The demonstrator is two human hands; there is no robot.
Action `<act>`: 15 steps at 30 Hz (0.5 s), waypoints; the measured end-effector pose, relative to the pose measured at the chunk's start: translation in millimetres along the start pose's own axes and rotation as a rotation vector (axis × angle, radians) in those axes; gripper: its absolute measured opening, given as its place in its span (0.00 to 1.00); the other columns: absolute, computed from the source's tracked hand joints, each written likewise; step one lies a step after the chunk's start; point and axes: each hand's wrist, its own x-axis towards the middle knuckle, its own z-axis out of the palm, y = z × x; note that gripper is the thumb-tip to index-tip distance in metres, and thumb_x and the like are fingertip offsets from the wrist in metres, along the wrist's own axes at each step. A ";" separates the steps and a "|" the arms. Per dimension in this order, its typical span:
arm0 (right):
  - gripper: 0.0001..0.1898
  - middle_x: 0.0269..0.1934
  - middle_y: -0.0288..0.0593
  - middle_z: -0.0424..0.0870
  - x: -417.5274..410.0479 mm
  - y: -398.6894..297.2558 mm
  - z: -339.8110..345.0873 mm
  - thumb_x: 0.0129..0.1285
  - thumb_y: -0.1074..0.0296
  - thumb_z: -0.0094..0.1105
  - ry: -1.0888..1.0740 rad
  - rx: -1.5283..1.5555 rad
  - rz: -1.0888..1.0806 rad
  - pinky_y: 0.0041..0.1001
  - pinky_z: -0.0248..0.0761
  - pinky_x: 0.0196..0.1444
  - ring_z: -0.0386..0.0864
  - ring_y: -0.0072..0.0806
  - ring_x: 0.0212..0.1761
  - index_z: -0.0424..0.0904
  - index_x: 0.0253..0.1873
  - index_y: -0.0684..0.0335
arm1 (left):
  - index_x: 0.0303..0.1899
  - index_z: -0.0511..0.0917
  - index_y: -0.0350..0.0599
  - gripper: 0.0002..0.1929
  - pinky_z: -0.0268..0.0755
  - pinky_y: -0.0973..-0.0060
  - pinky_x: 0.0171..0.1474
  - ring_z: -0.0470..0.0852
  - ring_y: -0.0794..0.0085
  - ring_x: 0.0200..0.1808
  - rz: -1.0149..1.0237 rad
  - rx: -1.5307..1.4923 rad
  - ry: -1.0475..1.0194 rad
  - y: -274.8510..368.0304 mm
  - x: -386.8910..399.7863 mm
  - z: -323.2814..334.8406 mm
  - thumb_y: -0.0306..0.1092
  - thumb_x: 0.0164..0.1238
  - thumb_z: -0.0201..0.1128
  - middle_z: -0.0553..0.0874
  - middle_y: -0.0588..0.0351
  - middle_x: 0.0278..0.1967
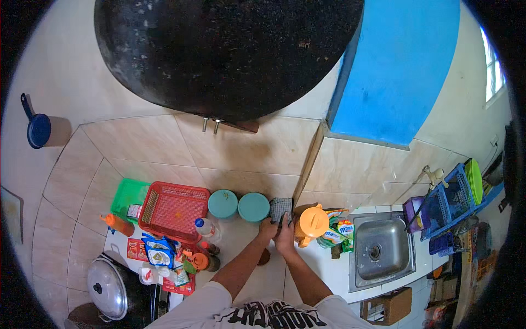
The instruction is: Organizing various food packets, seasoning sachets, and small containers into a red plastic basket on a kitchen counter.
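My left hand (267, 230) and my right hand (284, 236) are close together over the white tiled counter (246, 283). Both grip the near end of a grey checked cloth (282, 205), which lies against the backsplash. Whatever is under the cloth is hidden. Two tubs with teal lids, one lid (254, 207) beside the cloth and the other lid (222, 204) farther left, stand along the wall. An orange lidded pitcher (314, 222) is just right of my right hand. Partly behind my left forearm shows a small brown round object (264, 257).
Left stand a red plastic basket (174, 211), a green tray (127, 195), a water bottle (208, 230), an orange squeeze bottle (118, 224), several packets (159, 251) and a lidded pot (107, 289). Detergent pouches (333, 237) border the steel sink (384, 249). A large black round object (230, 53) hangs overhead.
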 end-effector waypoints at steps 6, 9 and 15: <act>0.38 0.81 0.82 0.44 -39.9 9.0 -1.0 0.75 0.73 0.53 0.046 -0.122 -0.232 0.56 0.51 0.82 0.46 0.73 0.84 0.46 0.85 0.66 | 0.69 0.72 0.23 0.28 0.64 0.55 0.77 0.73 0.36 0.73 0.140 -0.083 -0.064 25.2 -62.4 -37.9 0.39 0.78 0.56 0.75 0.24 0.69; 0.36 0.83 0.75 0.43 -44.5 16.3 5.0 0.76 0.71 0.53 0.096 -0.292 -0.382 0.58 0.51 0.82 0.43 0.70 0.86 0.50 0.84 0.66 | 0.71 0.70 0.23 0.29 0.61 0.54 0.79 0.70 0.34 0.74 0.345 -0.084 0.068 23.6 -79.2 -41.0 0.38 0.79 0.54 0.73 0.23 0.70; 0.35 0.85 0.66 0.45 -23.9 24.4 18.5 0.79 0.56 0.51 -0.150 -0.345 -0.200 0.55 0.46 0.84 0.46 0.65 0.86 0.53 0.83 0.66 | 0.74 0.67 0.26 0.30 0.59 0.51 0.80 0.69 0.33 0.75 0.565 0.147 -0.024 9.1 -45.2 -10.4 0.39 0.79 0.54 0.68 0.24 0.74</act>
